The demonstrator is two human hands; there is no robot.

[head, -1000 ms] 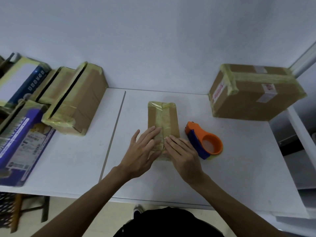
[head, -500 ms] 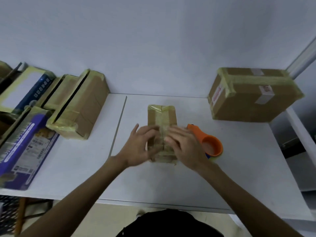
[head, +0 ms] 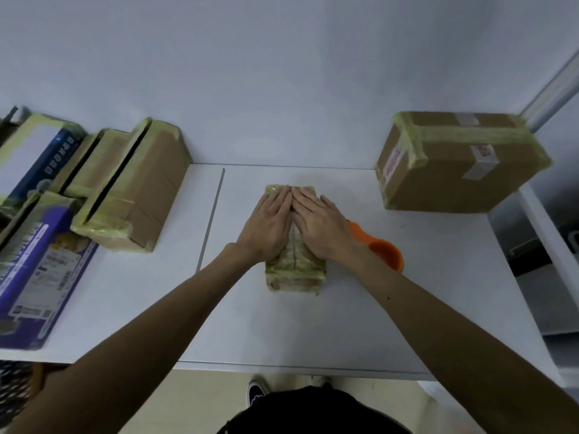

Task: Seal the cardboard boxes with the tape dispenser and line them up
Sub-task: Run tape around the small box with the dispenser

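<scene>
A small cardboard box (head: pixel 295 274) wrapped in yellowish tape lies lengthwise at the middle of the white table (head: pixel 438 292). My left hand (head: pixel 270 225) and my right hand (head: pixel 319 223) lie flat on its top, side by side, fingers stretched toward the far end. They press on the tape and grip nothing. The orange tape dispenser (head: pixel 380 247) rests on the table just right of the box, partly hidden behind my right wrist.
A large taped cardboard box (head: pixel 454 164) stands at the back right. Several taped boxes (head: pixel 134 189) are lined up at the left, with blue printed cartons (head: pixel 34 264) beside them. A seam (head: pixel 211 219) splits the tabletop left of the small box.
Both hands have slid from the near end of the small box along its top to the far end, flattening out. The box and the dispenser have stayed in place.
</scene>
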